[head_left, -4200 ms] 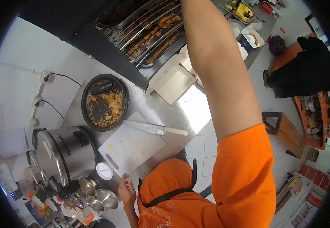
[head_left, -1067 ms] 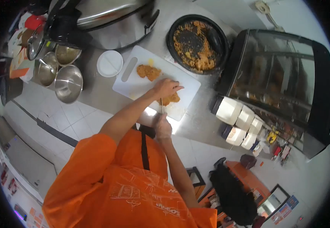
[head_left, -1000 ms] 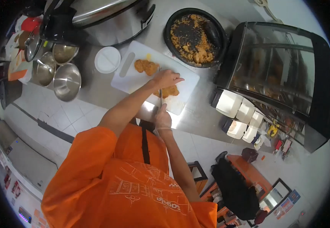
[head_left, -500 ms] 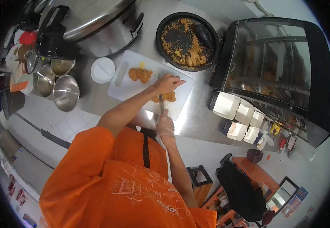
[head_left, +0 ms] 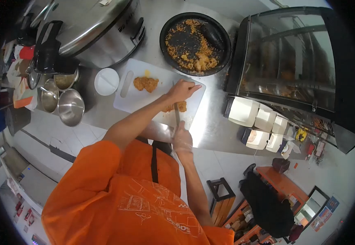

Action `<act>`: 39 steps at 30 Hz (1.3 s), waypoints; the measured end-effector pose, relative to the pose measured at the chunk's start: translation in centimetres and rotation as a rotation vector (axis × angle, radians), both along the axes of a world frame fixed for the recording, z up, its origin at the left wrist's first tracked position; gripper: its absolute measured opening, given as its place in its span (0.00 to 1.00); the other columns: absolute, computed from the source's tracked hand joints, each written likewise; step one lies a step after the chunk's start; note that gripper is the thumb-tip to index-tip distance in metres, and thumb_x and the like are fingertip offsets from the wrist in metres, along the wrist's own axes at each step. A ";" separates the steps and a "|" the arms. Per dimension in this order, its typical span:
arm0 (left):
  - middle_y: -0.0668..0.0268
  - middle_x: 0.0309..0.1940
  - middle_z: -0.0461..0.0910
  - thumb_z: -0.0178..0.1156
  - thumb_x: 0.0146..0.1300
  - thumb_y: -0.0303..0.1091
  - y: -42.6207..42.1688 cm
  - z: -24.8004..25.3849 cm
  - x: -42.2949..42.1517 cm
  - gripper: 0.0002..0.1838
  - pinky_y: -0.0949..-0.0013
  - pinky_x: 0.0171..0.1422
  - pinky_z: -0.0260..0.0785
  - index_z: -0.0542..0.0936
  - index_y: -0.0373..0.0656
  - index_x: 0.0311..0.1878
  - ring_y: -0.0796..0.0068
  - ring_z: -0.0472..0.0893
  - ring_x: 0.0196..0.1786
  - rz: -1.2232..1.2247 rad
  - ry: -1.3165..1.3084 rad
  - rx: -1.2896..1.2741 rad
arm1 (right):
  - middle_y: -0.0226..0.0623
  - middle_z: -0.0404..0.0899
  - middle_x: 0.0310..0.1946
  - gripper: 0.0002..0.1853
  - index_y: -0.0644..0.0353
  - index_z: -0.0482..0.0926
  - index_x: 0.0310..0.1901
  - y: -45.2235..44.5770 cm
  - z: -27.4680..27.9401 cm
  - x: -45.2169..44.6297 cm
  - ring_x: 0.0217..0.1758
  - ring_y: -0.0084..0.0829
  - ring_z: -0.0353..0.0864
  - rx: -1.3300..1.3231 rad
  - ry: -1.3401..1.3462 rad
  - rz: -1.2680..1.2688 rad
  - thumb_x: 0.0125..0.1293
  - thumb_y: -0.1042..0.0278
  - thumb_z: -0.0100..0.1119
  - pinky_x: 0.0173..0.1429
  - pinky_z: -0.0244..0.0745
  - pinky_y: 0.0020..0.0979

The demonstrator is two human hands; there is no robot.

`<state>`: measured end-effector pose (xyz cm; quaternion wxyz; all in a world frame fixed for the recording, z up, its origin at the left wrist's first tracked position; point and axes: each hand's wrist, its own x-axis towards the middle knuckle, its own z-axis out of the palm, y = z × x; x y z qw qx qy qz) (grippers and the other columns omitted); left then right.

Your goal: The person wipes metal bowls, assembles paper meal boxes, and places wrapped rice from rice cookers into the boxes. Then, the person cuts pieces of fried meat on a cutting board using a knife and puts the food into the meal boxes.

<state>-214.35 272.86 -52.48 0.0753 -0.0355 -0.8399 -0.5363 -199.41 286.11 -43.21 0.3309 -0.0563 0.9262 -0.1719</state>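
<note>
A knife (head_left: 177, 112) lies across a piece of breaded fried meat (head_left: 182, 107) on the white cutting board (head_left: 123, 103). My right hand (head_left: 182, 141), in a clear glove, is closed round the knife's handle on the near side of the board. The heel of my left hand (head_left: 181, 90) rests over the far part of the blade, with its fingers reaching out to the right and partly overlapping in view. The tip pokes out beyond that hand. To the left on the board sits another breaded piece (head_left: 146, 83).
A black round pan (head_left: 173, 65) with crumbs stands behind the board. At left are a large steel cooker (head_left: 116, 47), a white lidded tub (head_left: 106, 81) and steel bowls (head_left: 71, 107). A glass display case (head_left: 285, 61) and paper boxes (head_left: 243, 111) stand at right.
The head view has shifted slightly, so the board and pan appear further left. Both hands keep their places on the knife over the same breaded piece.
</note>
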 end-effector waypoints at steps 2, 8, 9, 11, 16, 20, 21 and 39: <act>0.49 0.14 0.74 0.65 0.72 0.46 0.9 2.9 -0.1 0.26 0.51 0.27 0.68 0.80 0.34 0.22 0.47 0.74 0.16 0.009 -0.084 0.099 | 0.62 0.82 0.27 0.10 0.64 0.64 0.51 0.2 2.5 0.2 0.33 0.63 0.85 0.010 0.008 -0.024 0.78 0.66 0.47 0.35 0.80 0.56; 0.49 0.21 0.81 0.60 0.73 0.55 2.4 -2.4 0.1 0.27 0.49 0.42 0.74 0.85 0.38 0.28 0.47 0.82 0.34 -0.078 -0.179 -0.253 | 0.59 0.83 0.28 0.14 0.65 0.64 0.54 0.2 -7.8 4.2 0.34 0.60 0.86 0.039 0.165 -0.040 0.76 0.65 0.53 0.35 0.82 0.51; 0.49 0.22 0.82 0.59 0.73 0.55 2.7 -2.0 0.6 0.27 0.49 0.44 0.75 0.85 0.39 0.29 0.46 0.82 0.36 -0.116 -0.230 -0.318 | 0.59 0.84 0.28 0.15 0.64 0.64 0.54 -0.8 -6.3 3.3 0.34 0.60 0.86 0.036 0.096 -0.088 0.75 0.65 0.54 0.35 0.82 0.51; 0.49 0.22 0.82 0.60 0.73 0.54 2.4 -3.1 -0.8 0.27 0.49 0.43 0.75 0.85 0.38 0.30 0.45 0.82 0.36 -0.124 -0.086 -0.277 | 0.60 0.84 0.29 0.16 0.64 0.65 0.54 -0.7 -5.2 1.5 0.36 0.62 0.86 -0.010 0.092 -0.124 0.73 0.65 0.56 0.38 0.82 0.55; 0.49 0.24 0.82 0.59 0.74 0.52 2.7 2.9 -1.6 0.27 0.50 0.40 0.74 0.84 0.36 0.28 0.44 0.81 0.31 -0.185 -0.170 0.009 | 0.60 0.83 0.28 0.14 0.63 0.65 0.53 1.7 2.1 -0.1 0.34 0.63 0.85 -0.015 0.042 -0.100 0.72 0.67 0.54 0.40 0.80 0.58; 0.53 0.23 0.82 0.59 0.74 0.51 4.2 -1.1 -0.5 0.25 0.55 0.38 0.75 0.85 0.38 0.30 0.47 0.81 0.30 -0.154 -0.150 -0.211 | 0.60 0.83 0.29 0.15 0.64 0.65 0.55 2.0 -2.7 1.3 0.33 0.63 0.85 0.015 0.082 -0.144 0.73 0.66 0.52 0.38 0.79 0.59; 0.53 0.24 0.82 0.59 0.74 0.52 4.0 -1.1 -0.4 0.25 0.55 0.39 0.76 0.85 0.39 0.30 0.47 0.81 0.31 -0.153 -0.108 -0.279 | 0.60 0.83 0.29 0.16 0.64 0.65 0.55 1.9 -4.5 1.7 0.33 0.63 0.85 0.035 0.090 -0.164 0.73 0.66 0.52 0.38 0.79 0.59; 0.60 0.31 0.85 0.70 0.66 0.28 -7.7 6.2 12.2 0.07 0.70 0.32 0.74 0.83 0.38 0.43 0.72 0.81 0.27 0.428 0.107 0.021 | 0.58 0.84 0.32 0.15 0.61 0.76 0.45 7.7 -3.7 -2.0 0.39 0.61 0.85 0.106 0.280 -0.216 0.77 0.55 0.51 0.45 0.78 0.57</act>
